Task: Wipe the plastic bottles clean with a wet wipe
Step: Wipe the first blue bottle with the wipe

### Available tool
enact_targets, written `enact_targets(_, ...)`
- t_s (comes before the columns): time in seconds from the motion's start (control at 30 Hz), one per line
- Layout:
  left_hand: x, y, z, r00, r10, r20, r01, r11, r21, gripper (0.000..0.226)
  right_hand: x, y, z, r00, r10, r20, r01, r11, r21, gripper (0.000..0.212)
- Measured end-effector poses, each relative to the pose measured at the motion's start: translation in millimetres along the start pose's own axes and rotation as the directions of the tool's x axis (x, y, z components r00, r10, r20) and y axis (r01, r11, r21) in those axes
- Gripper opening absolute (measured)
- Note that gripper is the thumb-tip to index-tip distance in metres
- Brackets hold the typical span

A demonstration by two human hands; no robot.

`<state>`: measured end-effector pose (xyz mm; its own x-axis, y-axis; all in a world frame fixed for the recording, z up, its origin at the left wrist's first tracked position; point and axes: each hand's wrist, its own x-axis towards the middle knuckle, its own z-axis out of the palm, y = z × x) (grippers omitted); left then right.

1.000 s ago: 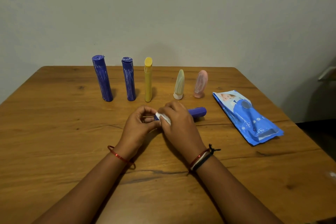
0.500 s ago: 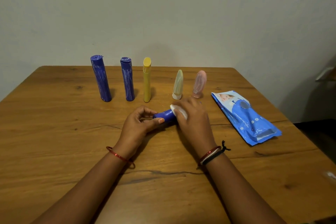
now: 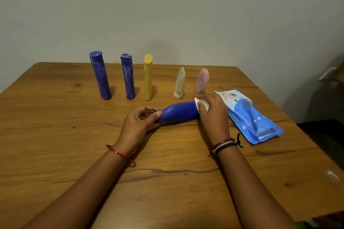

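Left hand (image 3: 138,123) pinches narrow end of blue bottle (image 3: 178,111), lying sideways just above table (image 3: 55,135). Right hand (image 3: 214,115) closed around wide end, presses white wipe (image 3: 202,105) on it. Behind: five bottles upright in row. Wipes pack (image 3: 249,117) beside right hand.

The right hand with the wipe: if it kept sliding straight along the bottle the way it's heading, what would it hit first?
Probably the blue wipes pack. The right hand wraps the wet wipe round the blue bottle, whose line runs toward the pack. The pink bottle stands just behind; depth is unclear.
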<state>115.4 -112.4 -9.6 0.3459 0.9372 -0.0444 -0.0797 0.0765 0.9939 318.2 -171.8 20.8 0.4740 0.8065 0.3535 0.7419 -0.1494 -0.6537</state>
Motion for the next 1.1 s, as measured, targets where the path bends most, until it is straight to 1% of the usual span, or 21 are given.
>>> enact_targets(0.1,-1.7,2.3,1.2,1.000,0.003,-0.022,-0.003,1.000,0.001,0.014,-7.3,-8.2,8.6,0.997,-0.074,0.016,0.073,0.997,0.024,0.026)
enact_targets(0.2,-4.8,4.0,1.1,1.000,0.024,-0.016,-0.024,0.998,0.052,0.032,-18.1,-21.7,17.8,0.987,-0.148,0.069,0.144,0.988,0.052,0.025)
enact_targets(0.3,-4.6,2.7,1.5,0.999,0.035,-0.034,-0.032,0.997,0.070,0.034,-28.6,-31.4,25.0,0.959,-0.255,0.119,0.250,0.967,0.056,0.023)
enact_targets(0.37,-3.4,2.0,0.8,1.000,0.006,-0.025,-0.005,0.999,0.036,0.039,-29.7,-32.2,25.6,0.948,-0.287,0.134,0.282,0.958,0.058,0.023)
enact_targets(0.47,-2.1,2.6,-1.2,0.999,-0.027,-0.025,0.026,0.999,-0.045,0.037,-20.5,-22.7,18.2,0.969,-0.224,0.103,0.220,0.974,0.055,0.025)
enact_targets(0.57,-2.4,6.1,-2.0,0.999,-0.036,-0.038,0.031,0.992,-0.124,0.033,-5.7,-5.8,4.6,0.995,-0.097,0.009,0.097,0.994,0.059,0.027)
enact_targets(0.63,-2.8,8.8,-3.0,0.998,-0.056,-0.031,0.049,0.984,-0.174,0.031,0.2,3.4,-0.9,0.997,-0.035,-0.065,0.039,0.998,0.052,0.027)
enact_targets(0.73,-4.6,13.6,-3.3,0.997,-0.078,-0.016,0.071,0.966,-0.247,0.026,1.0,6.2,-0.1,0.990,-0.044,-0.138,0.052,0.997,0.061,0.025)
enact_targets(0.83,-6.2,16.6,-3.3,0.997,-0.079,-0.014,0.072,0.956,-0.286,0.029,-6.0,-1.9,6.6,0.985,-0.095,-0.144,0.112,0.987,0.115,0.025)
enact_targets(0.93,-6.2,16.7,-3.1,0.996,-0.086,-0.015,0.078,0.952,-0.298,0.027,-17.6,-17.8,15.7,0.972,-0.216,-0.095,0.226,0.967,0.117,0.022)
enact_targets(1.03,-5.9,17.6,-0.2,0.993,-0.112,-0.046,0.089,0.932,-0.353,0.010,-31.9,-34.6,25.5,0.916,-0.400,-0.043,0.402,0.914,0.062,0.019)
enact_targets(1.1,-6.6,19.0,2.2,0.990,-0.132,-0.056,0.100,0.916,-0.389,0.005,-38.0,-39.8,29.0,0.876,-0.483,0.006,0.482,0.876,0.017,0.020)
